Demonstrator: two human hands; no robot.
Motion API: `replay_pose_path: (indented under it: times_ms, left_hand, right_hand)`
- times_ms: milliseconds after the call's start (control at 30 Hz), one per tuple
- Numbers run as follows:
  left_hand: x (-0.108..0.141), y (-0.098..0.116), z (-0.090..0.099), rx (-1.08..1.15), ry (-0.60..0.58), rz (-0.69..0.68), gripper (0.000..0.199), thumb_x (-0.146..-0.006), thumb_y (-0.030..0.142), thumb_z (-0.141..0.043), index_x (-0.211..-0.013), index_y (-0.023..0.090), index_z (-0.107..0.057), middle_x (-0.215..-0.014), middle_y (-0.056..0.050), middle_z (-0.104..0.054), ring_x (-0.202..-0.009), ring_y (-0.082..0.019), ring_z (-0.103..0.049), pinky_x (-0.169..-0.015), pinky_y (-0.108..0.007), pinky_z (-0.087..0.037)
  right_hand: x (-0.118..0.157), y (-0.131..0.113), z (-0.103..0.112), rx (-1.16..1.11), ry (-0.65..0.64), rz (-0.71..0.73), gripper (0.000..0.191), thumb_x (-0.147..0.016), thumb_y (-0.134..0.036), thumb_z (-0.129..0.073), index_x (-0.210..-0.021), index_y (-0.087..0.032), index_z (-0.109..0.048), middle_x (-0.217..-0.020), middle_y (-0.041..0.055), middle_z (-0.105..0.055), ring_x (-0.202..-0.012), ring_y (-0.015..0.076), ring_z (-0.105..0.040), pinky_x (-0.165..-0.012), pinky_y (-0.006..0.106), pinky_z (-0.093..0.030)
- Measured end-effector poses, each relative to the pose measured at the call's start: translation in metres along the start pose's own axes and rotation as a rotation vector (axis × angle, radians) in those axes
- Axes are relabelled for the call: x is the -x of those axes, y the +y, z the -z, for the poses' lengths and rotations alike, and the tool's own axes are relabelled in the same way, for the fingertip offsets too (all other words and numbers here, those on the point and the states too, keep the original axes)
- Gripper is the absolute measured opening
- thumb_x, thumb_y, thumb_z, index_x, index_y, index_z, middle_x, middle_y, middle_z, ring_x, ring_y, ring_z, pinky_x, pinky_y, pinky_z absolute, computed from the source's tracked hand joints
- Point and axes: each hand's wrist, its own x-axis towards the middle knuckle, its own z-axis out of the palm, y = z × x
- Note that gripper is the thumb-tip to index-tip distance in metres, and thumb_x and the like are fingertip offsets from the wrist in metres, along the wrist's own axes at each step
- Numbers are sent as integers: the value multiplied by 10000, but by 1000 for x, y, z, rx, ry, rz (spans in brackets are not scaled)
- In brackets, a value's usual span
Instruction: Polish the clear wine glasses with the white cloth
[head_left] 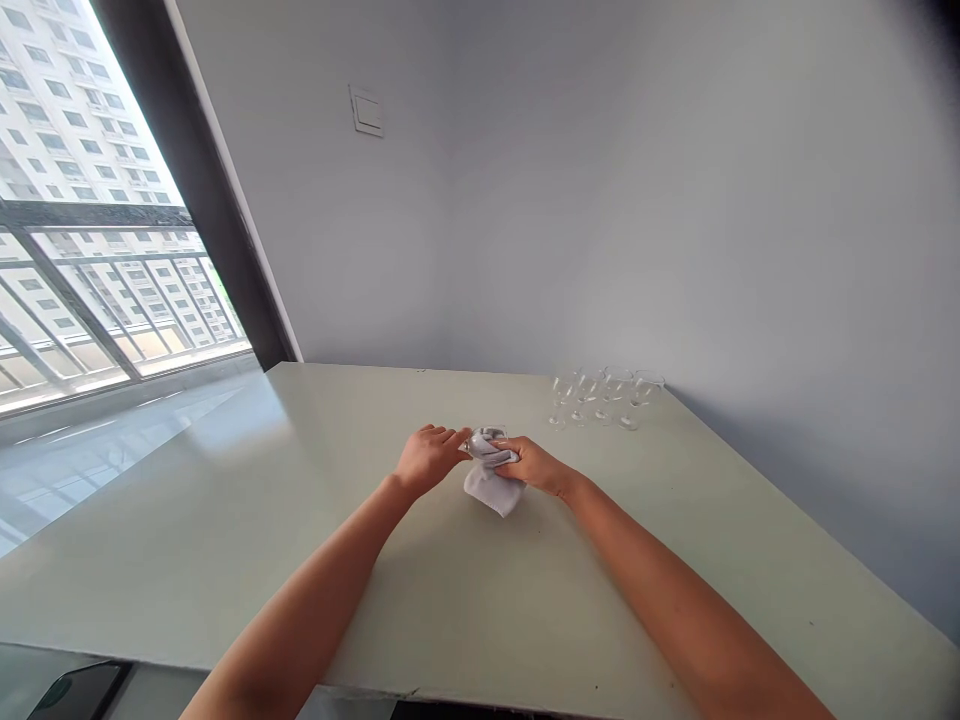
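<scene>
Near the middle of the pale table (300, 560), a clear glass (478, 440) lies sideways between my two hands. My left hand (433, 457) has its fingers closed at the glass's left end. On the other side, my right hand (536, 466) grips a white cloth (495, 490) pressed against the glass. The cloth covers part of the glass, and a loose corner of it hangs down toward the table. How far the cloth reaches into the glass cannot be made out.
Several clear stemmed glasses (604, 395) stand upright in a group at the table's back right. Grey walls (600, 200) rise behind the table. A dark phone-like object (82, 690) lies at the lower left, beyond the front edge. A window (90, 200) is on the left.
</scene>
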Motion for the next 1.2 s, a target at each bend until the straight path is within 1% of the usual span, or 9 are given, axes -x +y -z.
replay_pose_path:
  times_ms: [200, 333, 467, 600, 667, 733, 900, 1067, 1200]
  left_hand:
    - [-2, 2, -3, 503, -201, 279, 262, -740, 466, -519, -740, 212, -586, -547, 52, -464, -518, -78, -413, -517, -199, -291]
    - [-5, 5, 0, 905, -411, 391, 326, -714, 481, -523, -760, 164, -587, -555, 41, -456, -514, -75, -412, -497, -196, -314]
    - [-6, 4, 0, 1019, -432, 429, 414, -696, 510, -535, -872, 141, -601, -548, 42, -430, -500, -73, -395, -511, -212, -335]
    - [-5, 1, -7, 889, -322, 551, 411, -714, 506, -517, -942, 173, -593, -571, 41, -455, -501, -79, -415, -515, -217, -344]
    - [-4, 0, -11, 668, -207, 627, 378, -729, 484, -510, -977, 209, -583, -599, 37, -497, -518, -91, -445, -515, -219, -337]
    - [-2, -1, -14, 404, -87, 633, 334, -747, 448, -508, -1000, 241, -577, -635, 31, -547, -557, -107, -483, -528, -223, -331]
    - [2, 2, -17, -15, 51, 290, 286, -830, 316, -427, -1077, 246, -553, -712, -17, -613, -647, -144, -538, -624, -263, -333]
    - [4, -1, -15, -77, 78, 35, 325, -866, 291, -365, -1122, 197, -543, -677, -54, -602, -649, -162, -541, -635, -290, -317]
    - [4, -2, -17, 14, 74, 17, 341, -855, 386, -392, -1103, 219, -556, -677, -54, -607, -642, -158, -541, -635, -285, -309]
  right_hand:
    - [-2, 2, 11, 505, 44, 217, 357, -729, -119, -466, -991, -268, -659, -982, -18, -653, -981, 185, -554, -847, 303, -409]
    - [-7, 10, 25, 790, 124, 265, 470, -697, -39, -423, -1007, -314, -644, -1018, -38, -649, -992, 183, -547, -873, 313, -387]
    - [-10, 17, 33, 931, 231, 275, 501, -656, 5, -396, -962, -290, -660, -955, -7, -666, -871, 196, -575, -812, 328, -400]
    - [-10, 17, 36, 727, 526, 302, 385, -704, -78, -442, -981, -257, -641, -1005, 21, -640, -939, 215, -546, -827, 349, -393]
    - [-10, 13, 36, 423, 726, 262, 293, -730, -190, -499, -993, -239, -619, -999, 28, -627, -914, 210, -548, -761, 333, -429]
    - [-11, 7, 35, 26, 777, 161, 240, -721, -302, -557, -938, -215, -611, -868, 26, -629, -756, 182, -566, -596, 290, -451]
    - [-11, -3, 17, -573, 398, -79, 231, -680, -354, -642, -787, -153, -602, -642, 14, -560, -506, 116, -501, -364, 219, -375]
    - [-1, 0, 1, -471, 13, -90, 322, -694, -340, -644, -962, -167, -596, -726, 14, -580, -551, 118, -528, -423, 224, -409]
    - [0, 7, 4, -222, 0, -65, 377, -613, -257, -708, -968, -170, -614, -789, 10, -603, -673, 131, -546, -591, 245, -431]
